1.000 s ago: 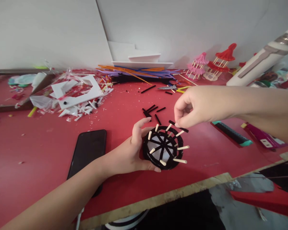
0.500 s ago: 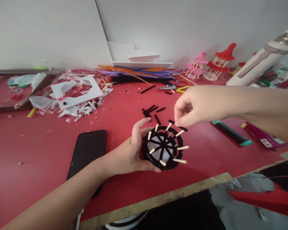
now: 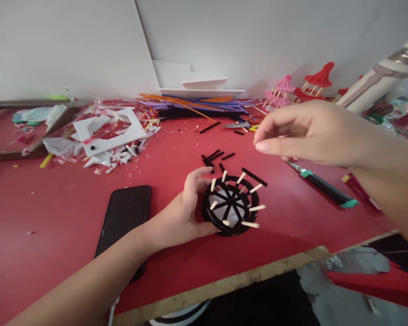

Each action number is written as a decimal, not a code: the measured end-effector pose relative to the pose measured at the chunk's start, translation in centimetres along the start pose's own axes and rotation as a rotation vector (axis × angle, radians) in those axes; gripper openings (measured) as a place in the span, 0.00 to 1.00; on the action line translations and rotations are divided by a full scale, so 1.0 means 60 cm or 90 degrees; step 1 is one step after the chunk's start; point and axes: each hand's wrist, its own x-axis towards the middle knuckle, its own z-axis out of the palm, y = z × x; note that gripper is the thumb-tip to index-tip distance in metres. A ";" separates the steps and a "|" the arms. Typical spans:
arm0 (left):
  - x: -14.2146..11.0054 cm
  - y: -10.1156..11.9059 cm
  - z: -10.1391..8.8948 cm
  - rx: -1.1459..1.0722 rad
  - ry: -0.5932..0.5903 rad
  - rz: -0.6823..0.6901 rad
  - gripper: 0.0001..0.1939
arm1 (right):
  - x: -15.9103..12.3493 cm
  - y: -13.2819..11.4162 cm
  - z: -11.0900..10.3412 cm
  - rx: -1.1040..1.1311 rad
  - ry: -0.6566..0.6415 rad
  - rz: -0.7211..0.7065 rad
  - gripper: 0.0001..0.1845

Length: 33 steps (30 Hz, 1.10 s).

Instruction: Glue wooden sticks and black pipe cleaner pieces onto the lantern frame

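Observation:
My left hand (image 3: 190, 213) is wrapped round the near-left side of a round black frame (image 3: 230, 202) that has crossing spokes over a whitish base. Several short pale wooden sticks stand up around its ring, leaning at various angles. Across the tops of two sticks on the far right side rests a short black pipe-cleaner piece (image 3: 255, 177). Above and to the right of the frame hovers my right hand (image 3: 313, 136), its thumb and fingers slightly apart, with nothing visible between them. Just beyond the frame lie several loose black pipe-cleaner pieces (image 3: 215, 155).
A phone (image 3: 124, 222) lies left of the frame, and a utility knife (image 3: 329, 188) to the right, beside a purple tube (image 3: 360, 192). Further back are scissors (image 3: 237, 125), a pipe-cleaner bundle (image 3: 193, 106), white scraps (image 3: 109, 140), small pink (image 3: 280, 92) and red models (image 3: 319, 77), and a bottle (image 3: 377, 83).
My right hand has let go of the black piece and lifted up and to the right. The piece stays across two sticks. The frame has tilted slightly in my left hand.

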 end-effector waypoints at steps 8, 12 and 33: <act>-0.012 0.008 0.015 0.124 0.073 -0.045 0.61 | -0.038 0.079 0.099 0.316 0.228 -0.096 0.05; -0.032 0.030 0.006 0.250 0.084 -0.009 0.66 | -0.045 0.089 0.129 0.339 0.268 -0.165 0.03; 0.066 0.009 -0.011 -0.083 0.314 0.178 0.05 | -0.025 0.098 0.151 0.217 0.294 -0.322 0.09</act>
